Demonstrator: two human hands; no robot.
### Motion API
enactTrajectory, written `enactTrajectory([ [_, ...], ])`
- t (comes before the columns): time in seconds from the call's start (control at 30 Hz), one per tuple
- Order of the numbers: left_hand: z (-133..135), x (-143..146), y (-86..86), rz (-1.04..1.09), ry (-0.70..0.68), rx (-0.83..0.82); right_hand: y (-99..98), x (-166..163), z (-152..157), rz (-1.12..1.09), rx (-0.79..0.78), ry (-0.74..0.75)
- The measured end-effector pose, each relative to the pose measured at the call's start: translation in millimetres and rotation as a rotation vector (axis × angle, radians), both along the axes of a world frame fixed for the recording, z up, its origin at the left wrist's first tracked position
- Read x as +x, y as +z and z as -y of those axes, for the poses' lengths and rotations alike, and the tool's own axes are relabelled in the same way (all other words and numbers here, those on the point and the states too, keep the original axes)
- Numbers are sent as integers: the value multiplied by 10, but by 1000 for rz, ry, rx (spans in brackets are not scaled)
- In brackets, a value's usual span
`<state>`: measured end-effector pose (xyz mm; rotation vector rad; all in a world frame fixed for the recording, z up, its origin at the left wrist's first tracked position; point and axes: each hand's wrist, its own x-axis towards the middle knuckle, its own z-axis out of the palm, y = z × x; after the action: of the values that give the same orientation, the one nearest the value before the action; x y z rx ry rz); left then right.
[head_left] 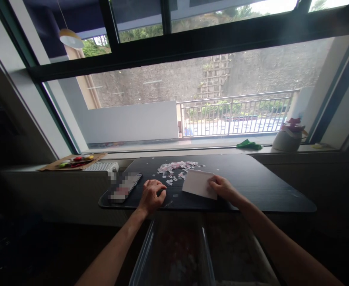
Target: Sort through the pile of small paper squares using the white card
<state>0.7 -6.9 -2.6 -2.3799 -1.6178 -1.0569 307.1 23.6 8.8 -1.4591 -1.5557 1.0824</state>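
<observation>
My right hand pinches the right edge of a white paper sheet, which tilts a little above the dark table. Whether the sheet is folded or a pouch, I cannot tell. Left of it, my left hand rests at the table's near edge with loosely bent fingers, the thumb apart from the index finger and nothing visible between them. Many small white and pinkish paper pieces lie in a loose heap beyond both hands. A phone, partly blurred out, lies left of my left hand.
Below the table's near edge stand clear plastic bins, their contents dim. A cardboard piece with colourful items lies at the left by a white radiator. On the windowsill are a green cloth and a grey-white container.
</observation>
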Motion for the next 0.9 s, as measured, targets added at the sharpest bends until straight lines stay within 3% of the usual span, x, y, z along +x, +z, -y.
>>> enactTrajectory([
  [0.13, -13, 3, -17, 6, 16, 0, -4, -232, -34, 19, -18, 71],
  [0.3, -14, 19, -23, 17, 25, -2, 57, -183, 63, 40, -54, 158],
  [0.57, -10, 25, -12, 20, 29, 0, 52, -325, -10, 39, -44, 181],
  [0.9, -9, 30, -16, 19, 32, 0, 78, -127, 158, 85, 30, 342],
])
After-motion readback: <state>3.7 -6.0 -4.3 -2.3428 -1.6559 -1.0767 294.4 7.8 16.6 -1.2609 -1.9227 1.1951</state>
